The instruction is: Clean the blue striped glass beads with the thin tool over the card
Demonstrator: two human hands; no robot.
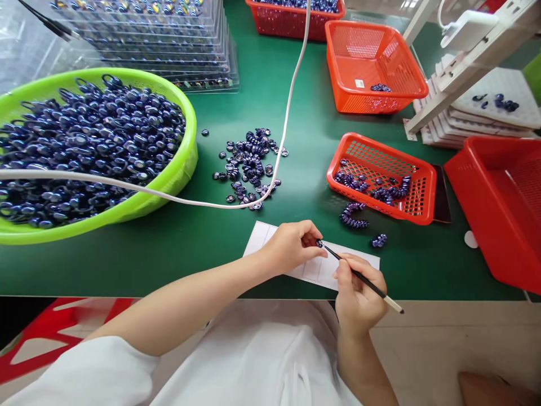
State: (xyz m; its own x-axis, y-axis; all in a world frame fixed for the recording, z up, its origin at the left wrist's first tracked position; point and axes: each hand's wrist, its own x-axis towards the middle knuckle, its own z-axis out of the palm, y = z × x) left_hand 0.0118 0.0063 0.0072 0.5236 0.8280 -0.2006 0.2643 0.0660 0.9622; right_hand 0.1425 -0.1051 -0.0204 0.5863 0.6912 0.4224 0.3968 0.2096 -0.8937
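My left hand (296, 247) pinches a small dark shiny piece (319, 243) between thumb and fingertips, above a white paper sheet (262, 234). In my right hand (361, 290) is a thin black brush-like tool (367, 282) with a pale end, its tip touching or very near the small piece. The sheet lies at the front edge of the green table (190, 270). Loose dark pieces (253, 160) are scattered beyond my left hand. A curved row of dark pieces (354, 216) and a short cluster (378, 241) lie beyond my right hand.
A green basket (192, 132) heaped with dark pieces stands left. Clear stacked trays (203, 73) are behind it. Orange baskets (428, 194) (350, 98) and a red bin (490, 208) stand right. A white cable (291, 96) loops across the table. A metal post (456, 76) rises near white trays (460, 115).
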